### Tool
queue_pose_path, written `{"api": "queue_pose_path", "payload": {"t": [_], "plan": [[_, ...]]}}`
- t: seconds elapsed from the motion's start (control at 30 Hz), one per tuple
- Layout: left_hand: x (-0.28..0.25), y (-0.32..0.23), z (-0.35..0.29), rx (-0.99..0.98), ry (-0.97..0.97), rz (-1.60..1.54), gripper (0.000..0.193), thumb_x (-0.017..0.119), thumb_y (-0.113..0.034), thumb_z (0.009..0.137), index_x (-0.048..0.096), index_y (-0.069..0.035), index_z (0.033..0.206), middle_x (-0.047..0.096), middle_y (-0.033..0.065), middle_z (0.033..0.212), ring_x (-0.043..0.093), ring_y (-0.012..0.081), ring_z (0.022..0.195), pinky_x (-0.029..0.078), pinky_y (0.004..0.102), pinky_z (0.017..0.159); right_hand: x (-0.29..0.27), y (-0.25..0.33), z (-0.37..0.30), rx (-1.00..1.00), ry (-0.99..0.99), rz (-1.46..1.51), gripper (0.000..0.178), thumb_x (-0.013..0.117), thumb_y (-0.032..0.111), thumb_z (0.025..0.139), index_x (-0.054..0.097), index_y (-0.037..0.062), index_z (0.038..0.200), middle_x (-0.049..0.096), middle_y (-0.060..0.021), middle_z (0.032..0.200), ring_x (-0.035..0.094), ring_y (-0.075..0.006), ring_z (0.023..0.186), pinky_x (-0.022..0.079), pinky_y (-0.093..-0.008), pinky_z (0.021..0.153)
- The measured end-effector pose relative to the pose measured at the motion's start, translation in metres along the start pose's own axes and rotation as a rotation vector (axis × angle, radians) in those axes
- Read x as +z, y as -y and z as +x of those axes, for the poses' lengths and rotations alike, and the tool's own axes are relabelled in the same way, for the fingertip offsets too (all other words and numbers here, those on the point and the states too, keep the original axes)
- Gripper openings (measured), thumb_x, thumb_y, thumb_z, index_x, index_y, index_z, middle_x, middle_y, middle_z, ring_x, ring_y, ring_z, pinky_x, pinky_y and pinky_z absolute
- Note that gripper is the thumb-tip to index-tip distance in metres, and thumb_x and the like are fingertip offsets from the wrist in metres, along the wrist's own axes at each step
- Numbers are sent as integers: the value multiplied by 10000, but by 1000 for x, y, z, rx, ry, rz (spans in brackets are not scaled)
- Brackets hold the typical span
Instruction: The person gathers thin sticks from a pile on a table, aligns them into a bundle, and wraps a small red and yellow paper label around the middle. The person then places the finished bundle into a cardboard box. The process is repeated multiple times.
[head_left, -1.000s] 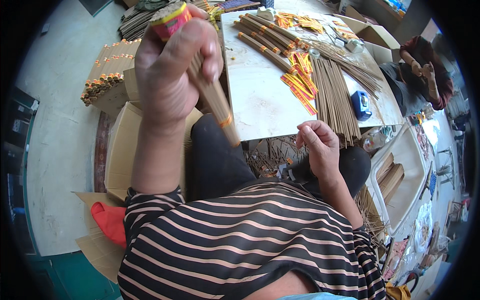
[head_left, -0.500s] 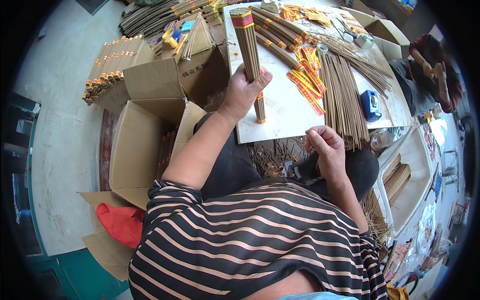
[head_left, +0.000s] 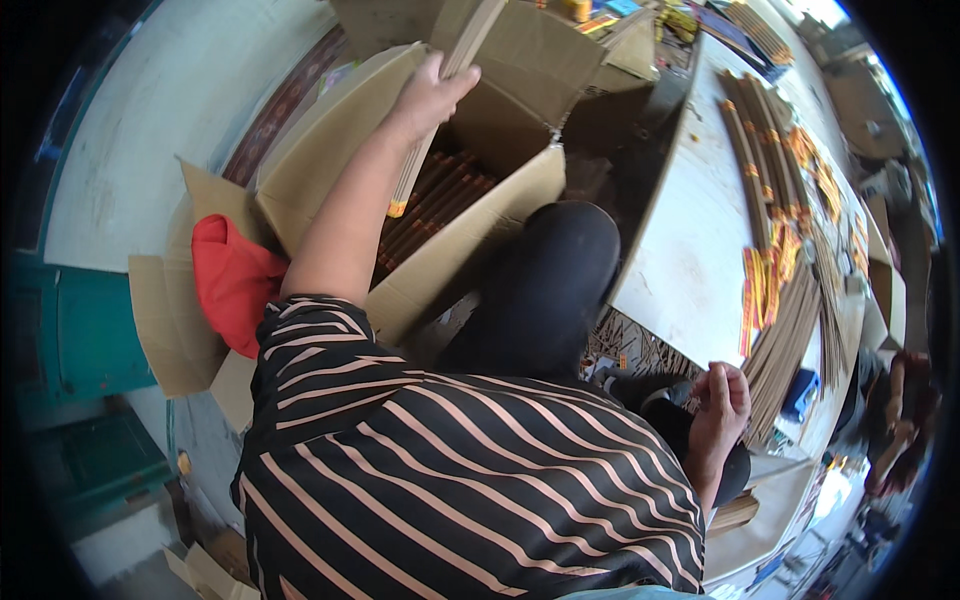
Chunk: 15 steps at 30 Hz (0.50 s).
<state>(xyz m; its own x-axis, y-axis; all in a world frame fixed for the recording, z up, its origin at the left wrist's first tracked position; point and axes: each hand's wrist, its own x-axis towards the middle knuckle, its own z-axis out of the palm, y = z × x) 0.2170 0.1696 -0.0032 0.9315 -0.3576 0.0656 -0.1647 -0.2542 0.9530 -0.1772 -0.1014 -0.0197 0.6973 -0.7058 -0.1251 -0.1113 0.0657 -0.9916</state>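
The table (head_left: 662, 245) lay at two o'clock; at the eleven-o'clock carton (head_left: 490, 222), the left hand (head_left: 428, 103) gripped a stick bundle (head_left: 411, 176), preferably without scraping; the right hand (head_left: 720, 408) curled, contents unclear to me.

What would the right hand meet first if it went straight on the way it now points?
Probably the near edge of the white table, just ahead of the right hand. Depth is unclear, though: if the hand is higher, it may pass over toward the yellow-and-red strips.
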Motion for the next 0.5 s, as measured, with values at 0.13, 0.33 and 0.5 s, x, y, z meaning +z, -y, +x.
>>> {"api": "queue_pose_path", "payload": {"t": [0.13,0.33,0.5], "plan": [[-31,125,4,-400,78,59,458,600,-224,836,418,14,1183,514,31,758,486,94,601,428,238,498,18,9,10,42,-23,-84,143,578,130,889,581,-12,899,557,-30,657,482,-79,583,364,-188,555],[-21,253,8,-446,296,510,408,594,-154,793,488,11,1150,598,215,939,591,310,876,461,377,738,40,11,23,108,-26,-153,143,583,119,882,584,-23,898,554,-45,660,481,-91,588,372,-197,564],[-1,305,2,-435,346,694,290,516,-98,812,552,-17,1088,572,241,1100,542,381,1049,427,416,862,60,14,29,123,-38,-324,145,587,113,880,585,-30,903,556,-45,666,490,-96,606,386,-197,592]]}}
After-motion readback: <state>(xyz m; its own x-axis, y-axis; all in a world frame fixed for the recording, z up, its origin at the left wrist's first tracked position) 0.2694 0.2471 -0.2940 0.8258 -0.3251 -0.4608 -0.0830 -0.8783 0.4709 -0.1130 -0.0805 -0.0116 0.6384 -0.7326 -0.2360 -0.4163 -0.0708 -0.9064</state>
